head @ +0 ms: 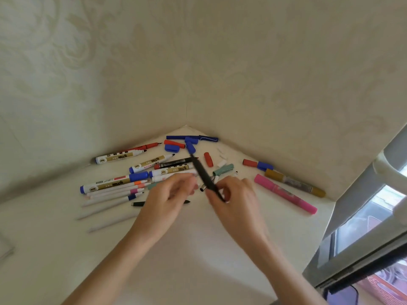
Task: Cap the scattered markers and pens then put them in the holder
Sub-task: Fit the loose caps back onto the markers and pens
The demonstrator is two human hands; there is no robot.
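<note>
The right hand [233, 194] has its grip closed round the lower end of a black pen [201, 172], which slants up toward eleven o'clock over the pile. At nine o'clock from it, the left hand [174, 190] curls its fingers near the barrel; blur hides whether that grip holds anything. On the pale bench [198, 249], blue-capped white markers [114, 182] lie at nine o'clock, their gold label bands printed but unreadable. A loose red cap [208, 159] lies at twelve, and a pink marker [285, 193] and gold marker [295, 182] at three.
</note>
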